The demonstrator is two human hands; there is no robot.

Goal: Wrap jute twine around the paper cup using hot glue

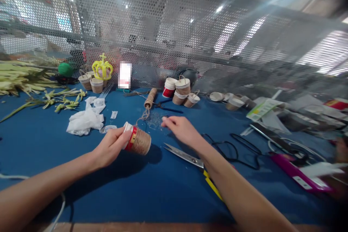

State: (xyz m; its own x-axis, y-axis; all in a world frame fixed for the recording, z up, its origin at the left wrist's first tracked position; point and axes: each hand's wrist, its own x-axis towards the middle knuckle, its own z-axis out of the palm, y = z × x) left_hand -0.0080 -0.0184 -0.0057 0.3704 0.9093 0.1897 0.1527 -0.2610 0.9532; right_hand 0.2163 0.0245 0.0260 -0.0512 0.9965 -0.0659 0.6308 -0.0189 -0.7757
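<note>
My left hand (110, 146) is closed around the rim end of a paper cup (140, 142), tilted on its side above the table. Brown twine is wound round the cup's lower part, and a red printed band shows near the rim. Loose twine (146, 114) runs from near the cup to a twine spool (150, 98) lying behind it. My right hand (181, 128) is to the right of the cup, apart from it, fingers pinched together; whatever they hold is hidden. Below that hand lie scissors (187, 155) with yellow handles, partly covered by my right forearm.
Twine-wrapped cups (182, 88) stand at the back beside dark pliers (168, 108). On the left are crumpled white cloth (85, 117), pale husks (21, 76) and a yellow crown (102, 69). A black cord (236, 152) and a magenta-and-white tool (296, 172) lie on the right.
</note>
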